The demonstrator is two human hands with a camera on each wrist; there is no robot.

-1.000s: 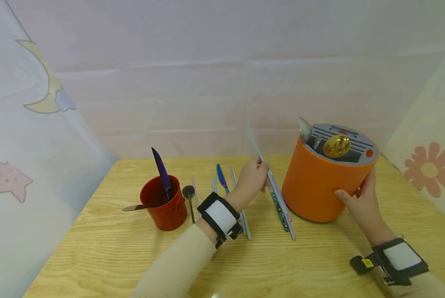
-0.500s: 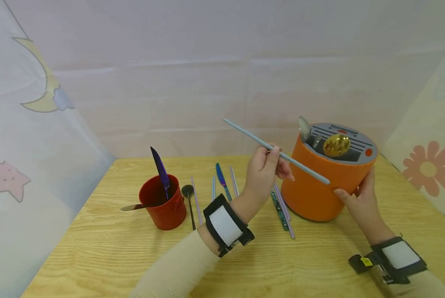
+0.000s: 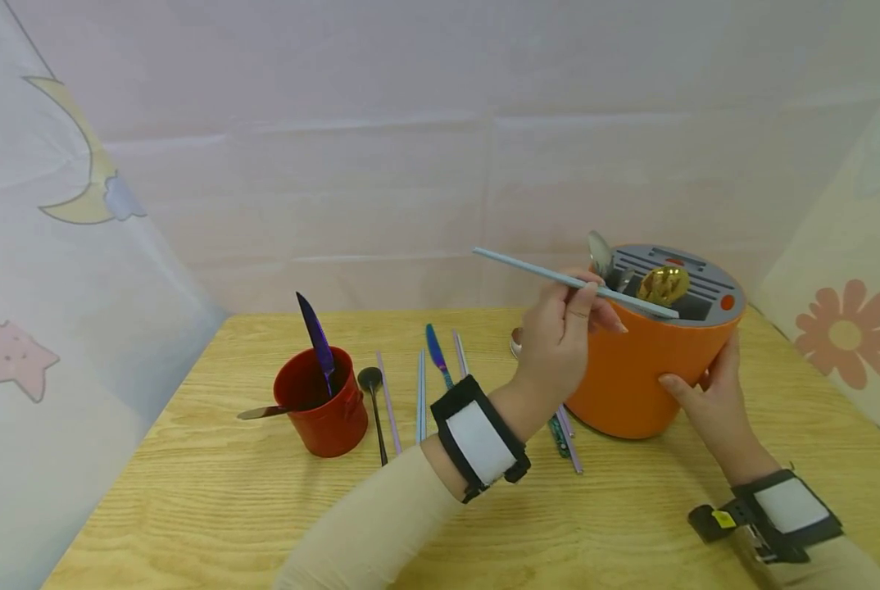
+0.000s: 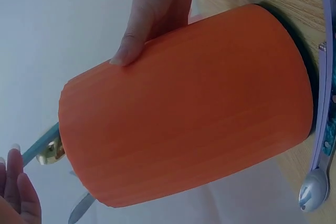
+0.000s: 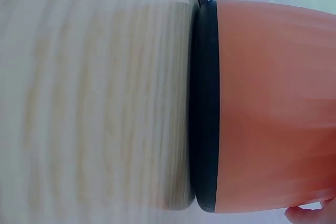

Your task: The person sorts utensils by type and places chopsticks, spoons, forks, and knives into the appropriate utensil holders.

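My left hand (image 3: pixel 569 324) pinches a pale blue chopstick (image 3: pixel 543 274), held nearly level with its right tip over the grey slotted top of the orange utensil holder (image 3: pixel 650 360). The holder has a gold spoon (image 3: pixel 664 284) and a silver spoon (image 3: pixel 600 252) standing in it. My right hand (image 3: pixel 713 385) grips the holder's right side; its thumb shows on the orange wall (image 4: pixel 184 108) in the left wrist view. The right wrist view shows the holder's dark base (image 5: pixel 206 103) on the table.
A red cup (image 3: pixel 320 401) with a purple knife (image 3: pixel 315 332) and a spoon stands at the left. Several chopsticks, a blue knife (image 3: pixel 437 352) and a black spoon (image 3: pixel 374 401) lie on the wooden table (image 3: pixel 263 508) between cup and holder. Fabric walls close in all round.
My left hand lifted the blue chopstick off the table, turned it nearly level and carried it right, bringing its tip over the holder's top. The right hand stayed on the holder.
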